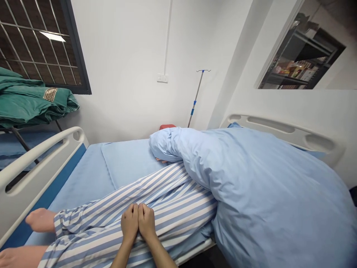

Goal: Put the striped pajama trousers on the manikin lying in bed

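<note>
My left hand (130, 222) and my right hand (146, 221) are side by side, touching, both closed into fists with the backs upward. They are over the near leg of blue-and-white striped trousers (178, 212), worn by a lying figure that looks like a training mannequin. I see nothing held in either fist, though the undersides are hidden. Bare, smooth feet (41, 220) extend from the trouser cuffs at left. A light blue quilt (251, 178) is bunched over the figure's upper body, hiding it, and hangs over the near bed edge. A few fingertips show under its far edge.
The bed has a blue sheet (128, 156), a footboard (41, 152) at left and a headboard (279, 128) at right. Behind it stand an IV pole (196, 96) and a red object (167, 126). Green folded bedding (33, 98) lies at far left, below a barred window (39, 41).
</note>
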`<state>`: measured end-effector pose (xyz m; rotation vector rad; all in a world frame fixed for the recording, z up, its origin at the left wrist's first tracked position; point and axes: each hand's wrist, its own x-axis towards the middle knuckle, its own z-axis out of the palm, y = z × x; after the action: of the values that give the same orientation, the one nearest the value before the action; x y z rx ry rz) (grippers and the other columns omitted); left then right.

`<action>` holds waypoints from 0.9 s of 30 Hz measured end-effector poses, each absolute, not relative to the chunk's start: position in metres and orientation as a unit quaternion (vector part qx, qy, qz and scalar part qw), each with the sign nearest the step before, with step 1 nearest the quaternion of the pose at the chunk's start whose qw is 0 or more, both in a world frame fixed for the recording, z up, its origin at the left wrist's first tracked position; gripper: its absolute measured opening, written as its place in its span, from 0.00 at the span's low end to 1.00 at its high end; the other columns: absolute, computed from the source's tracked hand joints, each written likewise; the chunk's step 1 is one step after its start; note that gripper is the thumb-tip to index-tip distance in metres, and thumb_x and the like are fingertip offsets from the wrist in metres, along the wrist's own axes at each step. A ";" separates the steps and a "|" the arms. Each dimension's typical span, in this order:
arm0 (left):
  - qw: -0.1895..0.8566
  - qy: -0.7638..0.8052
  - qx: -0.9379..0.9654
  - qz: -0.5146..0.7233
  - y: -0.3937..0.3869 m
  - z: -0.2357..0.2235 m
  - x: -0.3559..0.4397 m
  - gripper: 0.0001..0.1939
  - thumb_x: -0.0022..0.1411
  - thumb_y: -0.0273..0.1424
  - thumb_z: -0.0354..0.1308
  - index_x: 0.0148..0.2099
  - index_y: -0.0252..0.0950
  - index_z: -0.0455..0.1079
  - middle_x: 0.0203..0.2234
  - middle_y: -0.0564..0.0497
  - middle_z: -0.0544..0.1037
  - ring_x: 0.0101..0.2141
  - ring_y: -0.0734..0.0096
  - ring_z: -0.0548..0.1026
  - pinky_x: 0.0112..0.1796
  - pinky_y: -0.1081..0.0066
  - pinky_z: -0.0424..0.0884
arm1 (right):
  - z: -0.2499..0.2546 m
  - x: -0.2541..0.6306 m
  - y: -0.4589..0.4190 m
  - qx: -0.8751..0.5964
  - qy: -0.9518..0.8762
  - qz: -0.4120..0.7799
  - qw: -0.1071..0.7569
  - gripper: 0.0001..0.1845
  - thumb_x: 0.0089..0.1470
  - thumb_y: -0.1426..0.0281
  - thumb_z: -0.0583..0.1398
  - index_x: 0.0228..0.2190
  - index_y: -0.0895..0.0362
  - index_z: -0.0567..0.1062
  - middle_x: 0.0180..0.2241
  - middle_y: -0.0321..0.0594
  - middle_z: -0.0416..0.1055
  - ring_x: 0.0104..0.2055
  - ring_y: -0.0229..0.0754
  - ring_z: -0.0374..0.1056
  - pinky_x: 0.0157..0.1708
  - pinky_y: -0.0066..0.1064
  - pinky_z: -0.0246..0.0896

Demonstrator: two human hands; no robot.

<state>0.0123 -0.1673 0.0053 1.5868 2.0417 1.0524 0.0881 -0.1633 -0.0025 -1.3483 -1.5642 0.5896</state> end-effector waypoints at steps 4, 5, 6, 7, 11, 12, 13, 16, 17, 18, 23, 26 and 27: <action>0.179 0.713 0.566 0.373 -0.168 0.006 0.012 0.16 0.59 0.37 0.41 0.23 0.38 0.62 0.20 0.52 0.72 0.25 0.72 0.67 0.29 0.73 0.55 | -0.003 0.088 -0.164 -0.557 -0.640 0.235 0.475 0.22 0.59 0.65 0.45 0.19 0.57 0.68 0.18 0.39 0.68 0.21 0.37 0.61 0.24 0.29 0.41; 0.181 0.713 0.565 0.372 -0.168 0.006 0.012 0.16 0.59 0.37 0.42 0.24 0.38 0.63 0.21 0.51 0.72 0.25 0.71 0.67 0.29 0.73 0.56 | -0.003 0.088 -0.164 -0.558 -0.639 0.236 0.473 0.22 0.59 0.65 0.45 0.19 0.57 0.68 0.18 0.39 0.68 0.22 0.37 0.61 0.24 0.29 0.41; 0.184 0.716 0.562 0.371 -0.168 0.006 0.011 0.16 0.59 0.37 0.42 0.24 0.38 0.63 0.22 0.51 0.73 0.26 0.71 0.68 0.30 0.73 0.57 | -0.003 0.088 -0.163 -0.560 -0.638 0.238 0.472 0.22 0.59 0.65 0.45 0.19 0.57 0.68 0.18 0.39 0.68 0.22 0.37 0.62 0.24 0.29 0.41; 0.190 0.718 0.558 0.370 -0.167 0.005 0.011 0.15 0.59 0.37 0.42 0.24 0.38 0.64 0.22 0.50 0.73 0.27 0.70 0.68 0.30 0.73 0.58 | -0.003 0.087 -0.163 -0.561 -0.634 0.241 0.474 0.22 0.59 0.64 0.45 0.19 0.57 0.68 0.18 0.39 0.68 0.22 0.37 0.62 0.24 0.29 0.42; 0.249 0.705 0.548 0.375 -0.160 0.011 0.011 0.16 0.57 0.36 0.43 0.23 0.38 0.65 0.23 0.49 0.74 0.28 0.69 0.69 0.31 0.72 0.59 | -0.002 0.087 -0.161 -0.554 -0.604 0.274 0.503 0.23 0.59 0.63 0.45 0.19 0.57 0.68 0.18 0.39 0.68 0.22 0.37 0.61 0.24 0.28 0.45; 0.267 0.695 0.544 0.386 -0.158 0.016 0.012 0.16 0.57 0.37 0.43 0.22 0.37 0.64 0.22 0.50 0.73 0.27 0.69 0.69 0.30 0.72 0.59 | -0.002 0.087 -0.160 -0.546 -0.595 0.290 0.514 0.23 0.59 0.63 0.45 0.19 0.57 0.68 0.19 0.39 0.68 0.23 0.37 0.61 0.24 0.27 0.46; 0.282 0.686 0.536 0.404 -0.156 0.021 0.015 0.16 0.56 0.37 0.43 0.21 0.37 0.63 0.20 0.51 0.72 0.26 0.70 0.67 0.30 0.72 0.59 | -0.002 0.088 -0.159 -0.536 -0.586 0.308 0.524 0.23 0.59 0.62 0.45 0.20 0.57 0.69 0.20 0.39 0.69 0.23 0.38 0.62 0.25 0.27 0.47; 0.299 0.654 0.506 0.477 -0.152 0.038 0.026 0.17 0.56 0.40 0.43 0.19 0.37 0.57 0.14 0.56 0.63 0.21 0.74 0.61 0.26 0.74 0.57 | -0.001 0.090 -0.157 -0.500 -0.563 0.365 0.548 0.24 0.59 0.60 0.44 0.22 0.58 0.69 0.21 0.39 0.68 0.25 0.38 0.62 0.26 0.26 0.50; 0.295 0.644 0.504 0.494 -0.152 0.042 0.030 0.18 0.56 0.40 0.44 0.18 0.37 0.55 0.13 0.57 0.61 0.20 0.75 0.60 0.25 0.74 0.56 | -0.001 0.091 -0.156 -0.487 -0.558 0.383 0.552 0.24 0.59 0.60 0.44 0.22 0.58 0.69 0.22 0.38 0.68 0.26 0.37 0.62 0.26 0.26 0.51; 0.288 0.640 0.502 0.506 -0.153 0.043 0.033 0.18 0.56 0.41 0.44 0.18 0.38 0.53 0.13 0.57 0.59 0.20 0.76 0.58 0.24 0.74 0.55 | -0.001 0.092 -0.156 -0.478 -0.554 0.398 0.554 0.24 0.59 0.60 0.43 0.23 0.58 0.69 0.22 0.38 0.68 0.26 0.37 0.61 0.27 0.26 0.52; 0.219 0.702 0.521 0.433 -0.162 0.019 0.035 0.15 0.57 0.37 0.44 0.22 0.37 0.60 0.17 0.54 0.67 0.22 0.74 0.64 0.26 0.74 0.55 | -0.001 0.095 -0.155 -0.489 -0.535 0.398 0.563 0.20 0.57 0.62 0.47 0.19 0.57 0.63 0.18 0.33 0.61 0.23 0.35 0.56 0.25 0.26 0.50; 0.160 0.731 0.568 0.342 -0.166 0.004 0.033 0.12 0.59 0.34 0.44 0.28 0.37 0.64 0.21 0.52 0.71 0.25 0.71 0.67 0.28 0.73 0.55 | 0.000 0.095 -0.156 -0.500 -0.528 0.393 0.563 0.18 0.55 0.64 0.49 0.17 0.56 0.58 0.17 0.31 0.55 0.22 0.34 0.52 0.23 0.26 0.48; 0.149 0.740 0.572 0.323 -0.166 0.001 0.033 0.12 0.60 0.33 0.43 0.28 0.37 0.64 0.22 0.51 0.72 0.25 0.71 0.68 0.29 0.73 0.55 | 0.001 0.095 -0.156 -0.502 -0.529 0.390 0.561 0.18 0.55 0.64 0.49 0.17 0.56 0.57 0.16 0.30 0.55 0.22 0.34 0.52 0.23 0.26 0.47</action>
<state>0.0328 -0.1663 0.0015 1.6432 2.1259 0.9280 0.0952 -0.1560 0.0011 -1.1824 -1.2472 0.9197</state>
